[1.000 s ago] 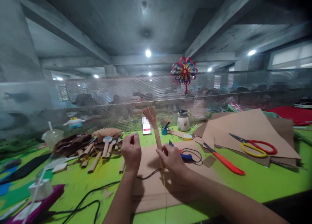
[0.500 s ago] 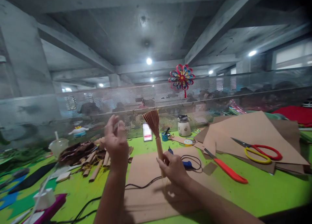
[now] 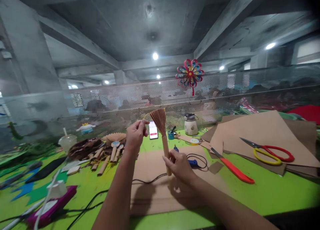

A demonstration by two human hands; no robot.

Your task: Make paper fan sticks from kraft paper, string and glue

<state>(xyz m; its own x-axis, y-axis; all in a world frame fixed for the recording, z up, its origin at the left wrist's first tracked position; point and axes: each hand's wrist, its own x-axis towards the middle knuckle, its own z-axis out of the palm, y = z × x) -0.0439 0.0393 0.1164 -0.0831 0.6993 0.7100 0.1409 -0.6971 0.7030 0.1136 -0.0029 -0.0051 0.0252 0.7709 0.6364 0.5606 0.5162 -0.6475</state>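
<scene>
The fan [image 3: 158, 120] stands nearly upright in front of the person, above a brown sheet [image 3: 147, 166], its pleats leaning slightly left. From here I see the right hand [image 3: 178, 164] gripping the handle [image 3: 165, 146] low down; the left hand [image 3: 136, 135], raised beside the pleats, has thumb and forefinger pinched, seemingly on a yellow string [image 3: 146, 115] that reaches the fan's top edge. I'd hold the handle steady and draw the string gently, evenly, since a hard tug would probably crease those folds.
</scene>
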